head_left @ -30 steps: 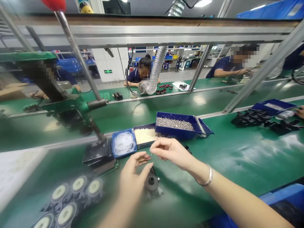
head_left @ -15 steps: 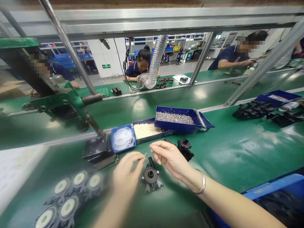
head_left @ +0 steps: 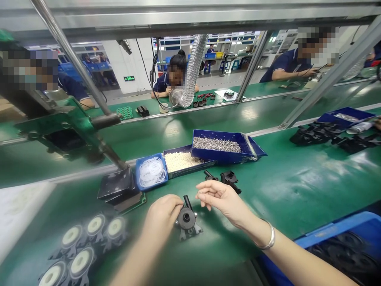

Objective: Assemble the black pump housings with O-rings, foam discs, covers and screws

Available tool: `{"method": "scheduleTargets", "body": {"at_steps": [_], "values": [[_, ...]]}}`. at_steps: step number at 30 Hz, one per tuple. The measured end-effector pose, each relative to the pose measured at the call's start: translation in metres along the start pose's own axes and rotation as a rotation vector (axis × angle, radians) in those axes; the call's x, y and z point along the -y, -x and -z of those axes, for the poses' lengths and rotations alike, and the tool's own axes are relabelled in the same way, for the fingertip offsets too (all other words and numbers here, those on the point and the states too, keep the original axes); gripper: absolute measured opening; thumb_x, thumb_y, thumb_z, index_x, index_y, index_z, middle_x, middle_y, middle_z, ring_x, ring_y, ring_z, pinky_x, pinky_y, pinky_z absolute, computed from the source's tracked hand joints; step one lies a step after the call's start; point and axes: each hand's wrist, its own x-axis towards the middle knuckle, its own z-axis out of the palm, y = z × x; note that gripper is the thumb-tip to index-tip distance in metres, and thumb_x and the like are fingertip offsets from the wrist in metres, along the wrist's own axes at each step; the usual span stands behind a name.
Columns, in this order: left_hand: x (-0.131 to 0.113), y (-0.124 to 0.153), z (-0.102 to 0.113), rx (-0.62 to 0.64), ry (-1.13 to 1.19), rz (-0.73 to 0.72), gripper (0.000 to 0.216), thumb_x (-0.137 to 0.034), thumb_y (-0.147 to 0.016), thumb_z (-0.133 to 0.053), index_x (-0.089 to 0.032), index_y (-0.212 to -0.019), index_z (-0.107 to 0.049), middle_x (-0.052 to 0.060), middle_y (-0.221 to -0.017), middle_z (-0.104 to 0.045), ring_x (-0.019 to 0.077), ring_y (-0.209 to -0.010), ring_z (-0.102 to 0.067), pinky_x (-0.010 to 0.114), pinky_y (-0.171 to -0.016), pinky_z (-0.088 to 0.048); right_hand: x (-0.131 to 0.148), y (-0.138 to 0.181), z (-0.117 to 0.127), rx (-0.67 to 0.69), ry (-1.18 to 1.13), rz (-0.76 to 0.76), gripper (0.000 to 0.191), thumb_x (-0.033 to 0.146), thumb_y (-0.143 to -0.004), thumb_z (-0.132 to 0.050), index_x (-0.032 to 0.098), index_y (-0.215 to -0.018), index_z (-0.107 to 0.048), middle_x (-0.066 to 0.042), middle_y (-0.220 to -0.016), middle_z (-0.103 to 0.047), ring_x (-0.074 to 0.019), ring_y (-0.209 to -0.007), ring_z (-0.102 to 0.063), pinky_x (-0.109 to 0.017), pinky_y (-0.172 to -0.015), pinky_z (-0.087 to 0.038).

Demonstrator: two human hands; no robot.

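A black plastic pump housing with a round opening stands on the green belt in front of me. My left hand is curled against its left side, fingertips on its upper rim. Just right of and above the housing hovers my right hand, fingers bent together in a loose pinch; whatever they hold is too small to see. A silver bracelet circles my right wrist. A second black housing lies just beyond my right hand.
Behind the hands sit a small blue tray of white rings, a tray of white bits and a blue tray of metal screws. Black parts with white discs lie left. A green press stands left. A blue bin is at right. People work across the belt.
Both hands came down toward me. My left hand closed onto the housing, and the thin pin seen between the fingertips half a second ago no longer shows.
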Motion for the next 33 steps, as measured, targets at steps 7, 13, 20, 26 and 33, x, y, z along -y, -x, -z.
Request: {"method": "scheduleTargets", "body": {"at_steps": [7, 13, 20, 26, 33], "values": [[0.006, 0.002, -0.007, -0.022, -0.1, -0.111, 0.012, -0.013, -0.092, -0.054, -0.018, -0.091, -0.065, 0.002, -0.09, -0.071, 0.0146, -0.082, -0.067, 0.026, -0.073, -0.054, -0.006, 0.009, -0.004, 0.025, 0.127, -0.039, 0.033, 0.04, -0.078, -0.076, 0.014, -0.095, -0.065, -0.005, -0.083, -0.07, -0.0116, -0.067, -0.063, -0.02, -0.055, -0.046], [0.01, 0.015, -0.005, -0.058, -0.228, -0.167, 0.023, -0.02, -0.093, -0.054, -0.019, -0.114, -0.063, 0.006, -0.108, -0.071, 0.0202, -0.096, -0.068, 0.035, -0.082, -0.058, -0.015, 0.023, -0.008, 0.056, 0.554, 0.264, 0.011, 0.03, -0.089, -0.066, 0.02, -0.089, -0.071, -0.001, -0.084, -0.07, -0.0112, -0.076, -0.065, -0.022, -0.071, -0.05], [0.007, 0.034, -0.009, 0.046, -0.238, -0.061, 0.032, -0.02, -0.096, -0.045, -0.016, -0.124, -0.059, 0.011, -0.126, -0.064, 0.0225, -0.109, -0.066, 0.039, -0.091, -0.059, -0.033, 0.03, -0.011, 0.163, 0.674, 0.574, 0.01, 0.014, -0.092, -0.06, 0.019, -0.1, -0.065, -0.005, -0.094, -0.061, -0.0113, -0.089, -0.059, -0.022, -0.078, -0.049], [0.005, 0.045, -0.012, 0.215, -0.103, 0.023, 0.065, -0.044, -0.085, -0.064, -0.016, -0.14, -0.044, 0.015, -0.143, -0.051, 0.0287, -0.125, -0.057, 0.046, -0.099, -0.055, -0.037, 0.037, -0.017, 0.198, 0.922, 0.691, 0.007, 0.014, -0.094, -0.057, 0.016, -0.097, -0.063, -0.005, -0.091, -0.058, -0.012, -0.083, -0.052, -0.024, -0.071, -0.045], [0.014, 0.051, -0.023, 0.194, 0.035, 0.049, 0.069, -0.035, -0.08, -0.07, -0.016, -0.14, -0.042, 0.015, -0.145, -0.049, 0.0256, -0.131, -0.052, 0.042, -0.107, -0.05, -0.038, 0.043, -0.009, 0.365, 1.333, 0.864, 0.021, 0.013, -0.094, -0.054, 0.013, -0.113, -0.062, -0.008, -0.092, -0.06, -0.0175, -0.083, -0.051, -0.032, -0.072, -0.043]]}}
